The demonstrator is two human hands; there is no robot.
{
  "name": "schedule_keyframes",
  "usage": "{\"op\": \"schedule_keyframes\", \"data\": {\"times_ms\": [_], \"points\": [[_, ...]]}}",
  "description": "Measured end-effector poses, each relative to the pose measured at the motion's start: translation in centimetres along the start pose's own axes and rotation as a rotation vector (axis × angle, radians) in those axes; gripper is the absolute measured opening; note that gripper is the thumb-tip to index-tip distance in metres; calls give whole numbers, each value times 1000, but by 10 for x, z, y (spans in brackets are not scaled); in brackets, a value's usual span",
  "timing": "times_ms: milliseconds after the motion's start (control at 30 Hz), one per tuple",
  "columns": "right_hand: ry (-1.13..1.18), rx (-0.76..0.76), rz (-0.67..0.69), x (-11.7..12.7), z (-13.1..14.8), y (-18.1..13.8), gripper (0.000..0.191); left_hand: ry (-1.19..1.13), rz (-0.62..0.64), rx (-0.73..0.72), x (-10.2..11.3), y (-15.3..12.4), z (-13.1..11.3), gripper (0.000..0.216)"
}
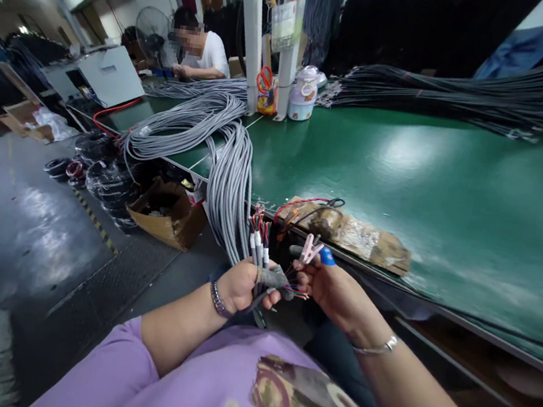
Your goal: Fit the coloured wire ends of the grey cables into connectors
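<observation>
My left hand (pixel 247 286) is closed around several grey cables (pixel 257 252), whose ends stand up with white wraps and red and black stripped wires (pixel 259 222). Thin coloured wires (pixel 295 292) stick out to the right from between its fingers. Grey covers sit on some fingertips. Just right of it, my right hand (pixel 333 289) pinches a pale pink clothes peg (pixel 309 249); a blue wrap covers one digit. Its lower fingers are close to the coloured wires, and whether they touch is unclear. The cable bundle (pixel 230 191) drapes down from the bench to my left hand.
A taped wooden board (pixel 362 240) with red and black leads lies on the edge of the green bench (pixel 432 172). Coiled grey cable (pixel 186 124), a lilac container (pixel 304 93) and black cables (pixel 443 96) lie farther back. A cardboard box (pixel 168 216) stands below; a co-worker (pixel 212 53) sits beyond.
</observation>
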State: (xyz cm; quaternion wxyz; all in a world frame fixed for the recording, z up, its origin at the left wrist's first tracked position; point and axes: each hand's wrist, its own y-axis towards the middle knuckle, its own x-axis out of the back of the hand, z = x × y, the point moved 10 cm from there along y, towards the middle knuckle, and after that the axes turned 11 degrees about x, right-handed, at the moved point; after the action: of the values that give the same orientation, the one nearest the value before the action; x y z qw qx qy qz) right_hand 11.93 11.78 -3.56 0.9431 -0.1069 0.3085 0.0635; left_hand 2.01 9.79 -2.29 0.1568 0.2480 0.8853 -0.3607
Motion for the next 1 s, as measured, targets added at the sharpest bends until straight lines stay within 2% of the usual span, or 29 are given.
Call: {"op": "schedule_keyframes", "data": {"times_ms": [67, 200, 267, 367, 467, 700, 1000], "points": [[-73, 96, 30, -7, 10, 3, 43, -15, 59, 38, -5, 7, 0, 28], [-318, 323, -111, -2, 32, 2, 50, -55, 129, 87, -11, 17, 0, 24], [-232, 293, -130, -1, 27, 5, 52, -56, 140, 104, -13, 20, 0, 23], [37, 144, -122, -4, 10, 12, 50, -59, 142, 120, -14, 23, 1, 22], [160, 52, -120, -7, 1, 15, 44, -70, 147, 128, -15, 27, 2, 22], [117, 106, -134, -4, 3, 19, 41, -84, 106, 150, -11, 32, 6, 23], [142, 92, -120, -6, 4, 14, 53, -9, 16, 99, -7, 24, 6, 26]]}}
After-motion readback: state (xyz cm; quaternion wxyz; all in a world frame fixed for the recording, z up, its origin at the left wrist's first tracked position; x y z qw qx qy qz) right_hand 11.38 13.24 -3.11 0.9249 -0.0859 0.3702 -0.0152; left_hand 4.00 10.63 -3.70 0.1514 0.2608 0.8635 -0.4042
